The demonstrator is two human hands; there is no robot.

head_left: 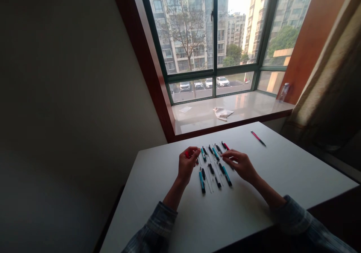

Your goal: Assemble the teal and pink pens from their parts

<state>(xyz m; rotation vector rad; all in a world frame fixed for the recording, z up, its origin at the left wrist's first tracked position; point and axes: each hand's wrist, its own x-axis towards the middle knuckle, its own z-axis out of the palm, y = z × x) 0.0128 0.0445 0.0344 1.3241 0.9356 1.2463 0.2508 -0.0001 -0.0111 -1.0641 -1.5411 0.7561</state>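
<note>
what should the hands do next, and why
Probably bring the right hand over to the red piece in the left hand. The left hand grips that piece off the table, while the right hand's curled fingers sit near the loose pen parts. Whether they pinch one is too small to tell.

Teal and black barrels (202, 182) and pale refills (208, 183) are lying in two rows, a red part (187, 154) is showing in the left hand (186, 167), a pen (258, 138) is slanting near the counter's (282, 170) far right corner.
</note>
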